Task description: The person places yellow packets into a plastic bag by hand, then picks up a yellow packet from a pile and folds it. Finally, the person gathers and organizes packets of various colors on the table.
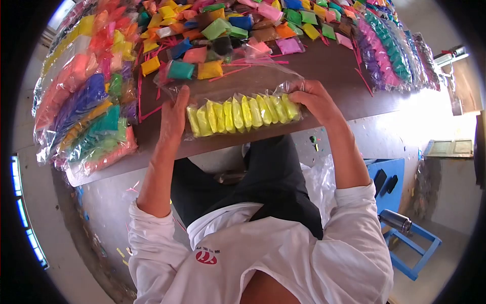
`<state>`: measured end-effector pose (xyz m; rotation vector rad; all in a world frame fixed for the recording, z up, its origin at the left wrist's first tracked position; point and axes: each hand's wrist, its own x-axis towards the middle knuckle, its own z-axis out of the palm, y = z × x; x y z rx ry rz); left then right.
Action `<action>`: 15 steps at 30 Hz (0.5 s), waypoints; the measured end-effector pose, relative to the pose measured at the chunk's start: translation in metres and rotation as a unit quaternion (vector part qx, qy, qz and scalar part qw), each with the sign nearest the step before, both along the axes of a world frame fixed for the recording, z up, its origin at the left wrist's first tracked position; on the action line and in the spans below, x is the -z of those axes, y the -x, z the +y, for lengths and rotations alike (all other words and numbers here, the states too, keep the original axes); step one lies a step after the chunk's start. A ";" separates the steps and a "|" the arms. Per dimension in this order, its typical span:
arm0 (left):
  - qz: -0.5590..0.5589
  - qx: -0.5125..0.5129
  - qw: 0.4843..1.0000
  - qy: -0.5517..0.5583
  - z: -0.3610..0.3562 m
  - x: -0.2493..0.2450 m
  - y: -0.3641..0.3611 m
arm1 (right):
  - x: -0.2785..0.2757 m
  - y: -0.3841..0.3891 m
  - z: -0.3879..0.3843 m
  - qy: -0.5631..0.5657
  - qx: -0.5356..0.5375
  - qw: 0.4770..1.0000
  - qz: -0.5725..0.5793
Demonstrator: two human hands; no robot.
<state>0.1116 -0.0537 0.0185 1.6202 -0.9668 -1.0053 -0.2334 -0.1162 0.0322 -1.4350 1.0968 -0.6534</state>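
Observation:
A clear plastic bag [238, 93] lies at the front edge of the brown table, its loose upper part spread toward the far side. Inside it, several small yellow packets [244, 113] stand side by side in a row. My left hand [174, 114] grips the bag's left end, thumb up along the side, with its other fingers mostly hidden. At the opposite end, my right hand [315, 100] pinches the bag's upper right corner between thumb and fingers, close to the last yellow packet.
Loose coloured packets [263, 34] and pink ties [248, 63] cover the back of the table [334, 68]. Filled bags are stacked at left [83, 101] and right [387, 53]. A metal flask [396, 221] rests by a blue stool [417, 251] at lower right.

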 end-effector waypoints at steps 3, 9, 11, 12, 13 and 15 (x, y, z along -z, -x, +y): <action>-0.065 0.004 0.997 0.034 -0.009 0.000 -0.004 | -0.003 -0.002 -0.004 -0.025 0.006 1.000 -0.018; -0.128 0.005 0.991 0.041 -0.015 0.009 -0.017 | -0.010 0.001 -0.004 -0.015 0.042 0.995 -0.092; -0.117 -0.015 0.992 0.050 -0.012 0.012 -0.012 | -0.002 0.008 -0.006 0.051 0.104 0.992 -0.051; -0.122 -0.022 0.991 0.056 -0.010 0.013 -0.011 | -0.007 0.010 -0.003 0.092 0.140 0.986 -0.006; -0.127 -0.030 0.990 0.062 -0.009 0.012 -0.009 | -0.017 0.011 0.002 0.133 0.175 0.975 0.040; -0.134 -0.036 0.988 0.071 -0.009 0.014 -0.008 | -0.034 0.011 0.012 0.254 0.204 0.940 0.102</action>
